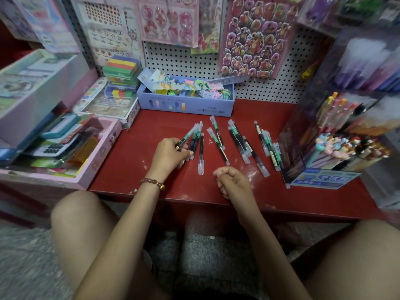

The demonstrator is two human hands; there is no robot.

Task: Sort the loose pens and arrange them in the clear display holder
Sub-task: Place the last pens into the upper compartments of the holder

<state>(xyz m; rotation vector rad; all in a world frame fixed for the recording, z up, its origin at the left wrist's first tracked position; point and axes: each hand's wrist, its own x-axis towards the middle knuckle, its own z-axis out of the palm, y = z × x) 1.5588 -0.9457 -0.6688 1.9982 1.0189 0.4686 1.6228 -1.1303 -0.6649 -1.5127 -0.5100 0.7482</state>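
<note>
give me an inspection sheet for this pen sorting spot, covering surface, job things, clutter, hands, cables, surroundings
surface: red shelf, glossy, a few light scuffs
job's things: loose pens lie in small groups across the shelf; clear display holder stands at the right, already holding other pens
clutter: blue box of stationery at the back; pink tray of goods at the left
grips: left hand holds a pen bundle; right hand near the front edge, fingers loosely curled, nothing seen in it
cables: nothing seen
surroundings: pegboard hung with sticker sheets
</note>
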